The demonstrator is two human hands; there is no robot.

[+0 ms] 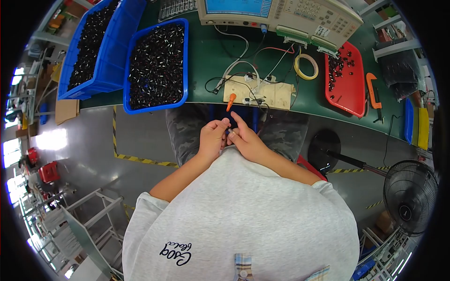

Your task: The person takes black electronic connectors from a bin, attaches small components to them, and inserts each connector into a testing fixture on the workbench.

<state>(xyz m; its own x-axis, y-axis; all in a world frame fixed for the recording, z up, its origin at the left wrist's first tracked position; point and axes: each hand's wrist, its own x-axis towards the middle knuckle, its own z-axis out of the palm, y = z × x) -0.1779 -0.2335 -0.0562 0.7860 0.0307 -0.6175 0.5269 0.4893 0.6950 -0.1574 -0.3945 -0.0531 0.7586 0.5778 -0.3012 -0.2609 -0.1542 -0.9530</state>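
Note:
Close together, just below the bench edge and in front of my shirt, are my two hands. The fingers of my left hand [214, 136] are closed in a pinch, with a small dark part [229, 131] at the fingertips. My right hand [244, 137] meets it from the other side. Its thumb is bent against the same part, while the index finger points toward the bench. The exact kind of part is too small to tell. Just beyond the fingers, an orange-handled tool [231, 100] lies at the edge of a wired pale board [276, 95].
Two blue bins [185, 70] [104, 51] hold many small dark parts at the left. A red tray [351, 100] with fewer parts, a yellow tape roll [315, 70] and an orange clamp [373, 90] are at the right. Behind stands a measuring instrument [281, 23]; a fan [410, 196] stands right.

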